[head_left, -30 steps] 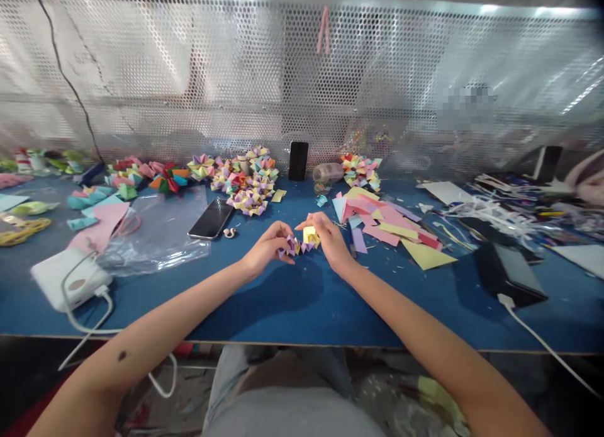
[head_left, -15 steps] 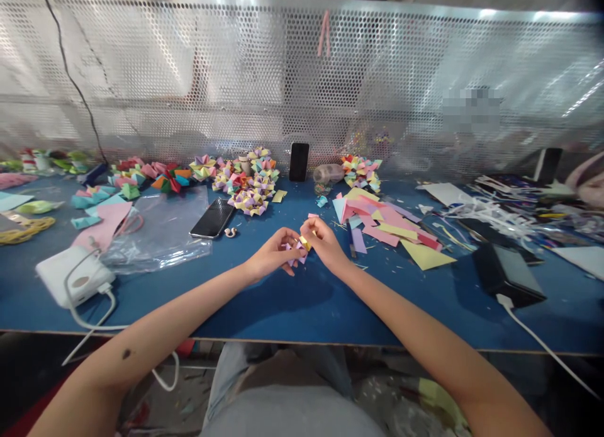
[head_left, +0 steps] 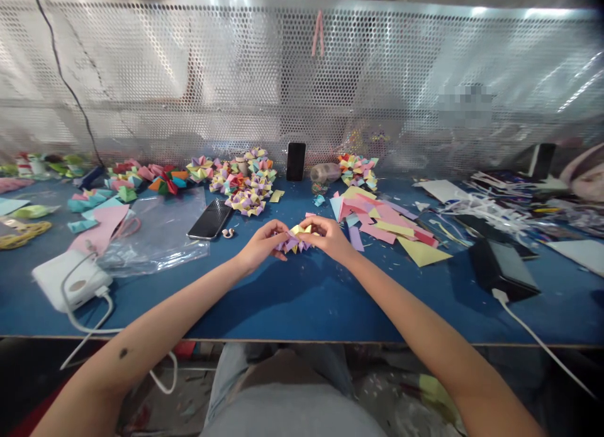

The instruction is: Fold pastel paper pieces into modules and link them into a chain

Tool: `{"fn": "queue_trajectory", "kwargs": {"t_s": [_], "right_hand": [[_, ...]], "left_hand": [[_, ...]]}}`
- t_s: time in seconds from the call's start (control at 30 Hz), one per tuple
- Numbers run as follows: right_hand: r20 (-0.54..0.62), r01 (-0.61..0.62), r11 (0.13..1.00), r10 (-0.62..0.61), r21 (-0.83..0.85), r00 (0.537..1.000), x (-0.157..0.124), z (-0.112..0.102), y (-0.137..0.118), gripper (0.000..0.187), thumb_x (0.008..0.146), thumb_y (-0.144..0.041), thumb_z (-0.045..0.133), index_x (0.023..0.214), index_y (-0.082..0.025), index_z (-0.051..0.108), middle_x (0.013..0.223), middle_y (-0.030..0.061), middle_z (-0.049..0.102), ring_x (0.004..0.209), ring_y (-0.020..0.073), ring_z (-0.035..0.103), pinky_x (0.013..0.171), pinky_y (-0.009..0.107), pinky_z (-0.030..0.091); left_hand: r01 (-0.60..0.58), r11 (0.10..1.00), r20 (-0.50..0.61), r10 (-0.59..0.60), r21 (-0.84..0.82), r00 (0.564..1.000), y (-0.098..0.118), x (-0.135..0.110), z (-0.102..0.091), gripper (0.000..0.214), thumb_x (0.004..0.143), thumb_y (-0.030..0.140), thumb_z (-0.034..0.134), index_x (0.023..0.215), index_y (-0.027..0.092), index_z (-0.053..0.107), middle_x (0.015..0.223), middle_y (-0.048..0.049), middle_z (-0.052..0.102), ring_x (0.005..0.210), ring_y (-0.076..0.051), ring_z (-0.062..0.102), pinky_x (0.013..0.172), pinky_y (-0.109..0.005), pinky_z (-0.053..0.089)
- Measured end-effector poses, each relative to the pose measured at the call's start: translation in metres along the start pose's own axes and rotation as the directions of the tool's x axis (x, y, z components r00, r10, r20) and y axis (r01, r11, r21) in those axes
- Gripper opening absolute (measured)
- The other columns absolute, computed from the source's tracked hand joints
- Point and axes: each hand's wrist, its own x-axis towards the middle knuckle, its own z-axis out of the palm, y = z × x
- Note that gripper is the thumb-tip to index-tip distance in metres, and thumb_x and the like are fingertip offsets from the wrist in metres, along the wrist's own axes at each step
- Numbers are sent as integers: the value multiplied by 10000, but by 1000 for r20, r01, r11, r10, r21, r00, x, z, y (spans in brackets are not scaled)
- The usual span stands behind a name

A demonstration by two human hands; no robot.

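Observation:
Between my two hands is a folded-paper ornament point(head_left: 297, 240) in purple and yellow, with pointed tips along its lower side. My left hand point(head_left: 262, 244) grips its left end, thumb and fingers closed on the paper. On the other end, my right hand point(head_left: 329, 238) pinches the yellow folds from the right. Parts of the ornament are covered by my fingers. Behind my hands, a cluster of similar folded-paper ornaments point(head_left: 248, 188) rests on the blue table point(head_left: 302, 311). Loose coloured paper sheets point(head_left: 382, 220) lie to the right of my right hand.
A phone point(head_left: 210, 220) and earbuds point(head_left: 228, 233) lie left of my hands; another phone point(head_left: 296, 162) stands upright against the perforated metal screen point(head_left: 245, 78). A white charger point(head_left: 70, 279) with cable sits far left. At right stands a black box point(head_left: 504, 270) with a white cable.
My hands have moved slightly apart, and the right one has turned flatter over the paper. More of the purple and yellow ornament shows between them. The view has shifted slightly.

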Motion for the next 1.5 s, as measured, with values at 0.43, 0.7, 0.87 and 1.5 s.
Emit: {"fn": "queue_trajectory", "kwargs": {"t_s": [0.43,0.7,0.87,1.5], "right_hand": [[69,269,933,-260,-240,963,-12,5,-13,113,854,-314,491,897,-217,530,822,18,588,726,148,532,680,283,402],[159,373,823,-338,-428,928,-10,10,-2,132,870,-306,459,941,-214,522,876,47,606,785,186,516,755,335,379],[103,346,802,-341,-487,935,-9,13,-2,136,889,-303,445,952,-214,526,881,40,632,794,179,547,753,317,382],[152,379,647,-379,-662,913,-5,8,2,179,849,-145,452,984,-214,547,984,54,591,914,205,531,763,336,358]], "left_hand": [[-7,994,-112,-5,-110,994,-8,4,-2,204,684,221,693,829,145,571,721,12,558,651,-90,563,640,-235,516],[28,989,-153,-50,-143,987,-1,5,-4,143,724,197,648,849,132,626,737,-10,601,645,-87,569,651,-225,485],[68,991,-137,-84,-114,987,-1,2,-1,127,728,172,649,847,129,634,626,1,590,598,-94,572,640,-231,477],[67,974,-114,-93,-216,989,-1,6,-5,192,715,93,629,900,142,612,736,-20,651,649,-93,615,626,-198,488]]}}
